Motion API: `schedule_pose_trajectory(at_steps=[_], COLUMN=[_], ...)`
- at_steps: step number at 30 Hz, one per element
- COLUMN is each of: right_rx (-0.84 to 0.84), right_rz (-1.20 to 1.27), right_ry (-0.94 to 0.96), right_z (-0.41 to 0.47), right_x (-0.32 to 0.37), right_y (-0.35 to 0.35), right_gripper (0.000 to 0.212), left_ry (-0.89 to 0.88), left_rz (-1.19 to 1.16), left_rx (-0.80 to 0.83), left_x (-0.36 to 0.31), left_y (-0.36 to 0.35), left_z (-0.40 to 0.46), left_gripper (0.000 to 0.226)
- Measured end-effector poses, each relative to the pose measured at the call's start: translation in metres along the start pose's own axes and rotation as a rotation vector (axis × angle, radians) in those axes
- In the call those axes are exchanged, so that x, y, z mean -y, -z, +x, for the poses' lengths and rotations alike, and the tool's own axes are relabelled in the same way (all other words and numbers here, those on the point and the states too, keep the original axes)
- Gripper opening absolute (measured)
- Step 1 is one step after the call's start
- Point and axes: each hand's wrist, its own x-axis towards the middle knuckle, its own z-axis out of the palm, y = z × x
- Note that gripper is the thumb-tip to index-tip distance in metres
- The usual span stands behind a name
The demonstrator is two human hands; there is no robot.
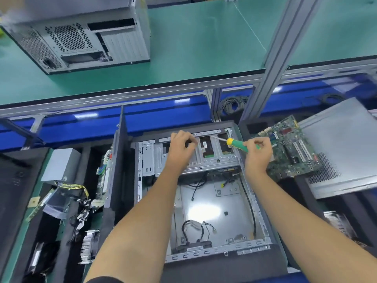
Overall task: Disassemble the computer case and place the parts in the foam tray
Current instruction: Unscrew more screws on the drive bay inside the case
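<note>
Open grey computer case (pixel 206 203) flat amid black foam tray (pixel 120 152), motherboard (pixel 293 152) out, rightward.

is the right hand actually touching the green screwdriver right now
Touching. The head view shows the right hand with its fingers curled round the green handle of the screwdriver, whose shaft points left over the open computer case.

Bare forearms with a dark sleeve edge on the near left

Two arms are reaching in from the near edge, both showing bare from the hands back toward the elbows. The left hand (pixel 182 144) and the right hand (pixel 258 150) are wearing no gloves, rings or watch that can be made out. A strip of black sleeve (pixel 102 279) is showing at the near edge on the left arm; the right arm is leaving the view at the right edge, uncovered.
</note>
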Motion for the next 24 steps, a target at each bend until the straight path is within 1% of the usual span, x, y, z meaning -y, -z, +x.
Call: schedule_pose_trajectory(at_steps=[5, 9, 11, 14, 17, 19, 21, 22, 24], right_rx=[0.006, -0.007, -0.02, -0.035, -0.044, -0.041, -0.047, -0.062, -0.103], right_rz=[-0.068, -0.083, -0.035, 0.104, 0.154, 0.191, 0.219, 0.238, 0.299], right_ry=[-0.003, 0.003, 0.03, 0.081, 0.141, 0.169, 0.182, 0.165, 0.063], right_z=[0.008, 0.007, 0.005, 0.001, -0.003, -0.006, -0.008, -0.008, -0.008], right_x=[-0.008, -0.01, -0.008, -0.003, 0.002, 0.005, 0.008, 0.009, 0.011], right_y=[0.001, 0.002, 0.002, 0.005, 0.007, 0.007, 0.008, 0.009, 0.011], right_gripper=[0.016, 0.017, 0.018, 0.032, 0.042, 0.037, 0.027, 0.022, 0.015], left_ry=[-0.032, -0.058, -0.074, -0.084, -0.044, -0.036, -0.051, -0.052, -0.041], left_rz=[0.057, 0.066, 0.076, 0.053, -0.038, -0.075, -0.062, -0.051, -0.051], left_rx=[-0.041, -0.049, -0.034, -0.009, -0.011, -0.018, 0.004, 0.026, 0.062], left_x=[0.0, 0.0, 0.0, 0.0, -0.001, -0.004, -0.01, -0.013, -0.02], left_y=[-0.003, -0.002, -0.002, -0.002, 0.002, 0.004, 0.005, 0.006, 0.006], left_z=[0.002, 0.002, 0.003, 0.002, 0.0, -0.002, -0.005, -0.006, -0.011], left_gripper=[0.021, 0.015, 0.013, 0.014, 0.02, 0.02, 0.015, 0.015, 0.02])
